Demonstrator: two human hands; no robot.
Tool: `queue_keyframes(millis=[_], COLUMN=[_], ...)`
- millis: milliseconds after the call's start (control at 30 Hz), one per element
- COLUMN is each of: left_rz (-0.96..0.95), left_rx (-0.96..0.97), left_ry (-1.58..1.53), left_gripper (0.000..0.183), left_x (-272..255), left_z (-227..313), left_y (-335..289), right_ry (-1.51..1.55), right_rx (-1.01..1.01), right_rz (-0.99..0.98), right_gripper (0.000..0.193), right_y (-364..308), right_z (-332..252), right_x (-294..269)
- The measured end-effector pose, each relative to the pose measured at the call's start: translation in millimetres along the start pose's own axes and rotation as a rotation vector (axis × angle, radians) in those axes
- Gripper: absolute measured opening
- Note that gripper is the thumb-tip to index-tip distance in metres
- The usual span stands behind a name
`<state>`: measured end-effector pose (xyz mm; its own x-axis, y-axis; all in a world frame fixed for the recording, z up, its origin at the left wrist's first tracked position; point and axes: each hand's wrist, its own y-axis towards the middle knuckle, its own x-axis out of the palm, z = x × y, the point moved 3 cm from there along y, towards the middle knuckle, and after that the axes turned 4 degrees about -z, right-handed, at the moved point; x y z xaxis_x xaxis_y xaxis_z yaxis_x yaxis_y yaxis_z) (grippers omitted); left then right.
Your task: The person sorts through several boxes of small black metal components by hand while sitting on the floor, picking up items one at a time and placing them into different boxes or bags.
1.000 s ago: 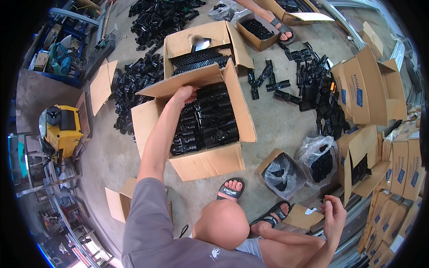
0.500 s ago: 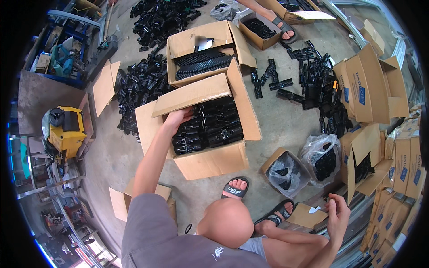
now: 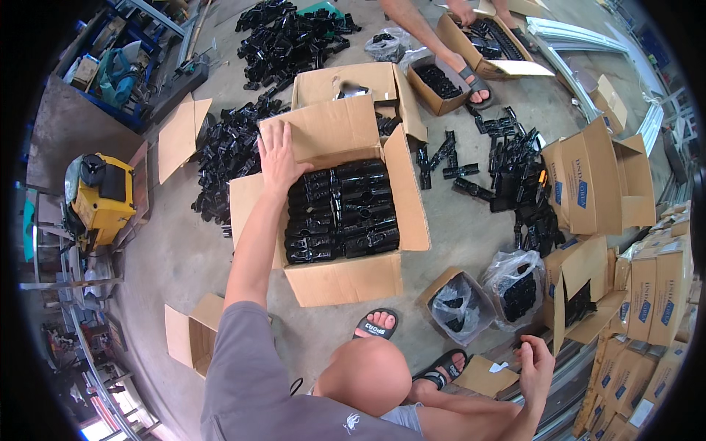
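From my end I see the left hand (image 3: 278, 156) laid against the raised far flap (image 3: 331, 125) of the open box (image 3: 344, 281), its fingers loosely spread and pointing away from the wearer, its thumb out to the right over the box's inside; it grips nothing. The box sits on the floor (image 3: 191, 257) ahead of the wearer's knee (image 3: 365, 371), packed with black parts (image 3: 342, 209) lying in two columns, side flaps folded outward. I have the right hand (image 3: 535, 367) at the lower right, well apart from the box, fingers curled; I cannot tell whether anything is between them. Just behind the box I make out a second carton (image 3: 409, 103). A heap (image 3: 232, 154) of black pieces lies to the left, and more loose pieces (image 3: 515, 173) are strewn to the right. Nearer, a clear bag (image 3: 507, 266) stands just beside a lined carton (image 3: 435, 294). At the top, a co-worker's hand (image 3: 462, 10) is at the far rim of another carton (image 3: 523, 67).
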<state>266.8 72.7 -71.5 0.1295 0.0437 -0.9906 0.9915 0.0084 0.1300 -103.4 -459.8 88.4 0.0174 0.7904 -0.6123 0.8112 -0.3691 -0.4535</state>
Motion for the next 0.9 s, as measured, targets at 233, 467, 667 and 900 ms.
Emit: queue_keyframes(millis=[233,467,667,900], left_rz=[-0.193,-0.118,-0.086,-0.319], left_rx=[-0.014,0.243,0.182,0.223], left_ry=[-0.017,-0.004,-0.076,0.125], left_gripper=[0.14,0.139,0.14,0.146], left_x=[21,-2,19,17], left_z=[6,7,11,27], left_y=[17,54,72,57], right_ry=[0.001,-0.085,-0.081,-0.081], right_rx=[0.027,0.045,0.01,0.0], right_rz=[0.014,-0.068,-0.094,-0.106], right_gripper=[0.02,0.022,0.023,0.023], right_y=[3,12,13,6], right_z=[6,4,1,-13], right_x=[-2,7,14,10])
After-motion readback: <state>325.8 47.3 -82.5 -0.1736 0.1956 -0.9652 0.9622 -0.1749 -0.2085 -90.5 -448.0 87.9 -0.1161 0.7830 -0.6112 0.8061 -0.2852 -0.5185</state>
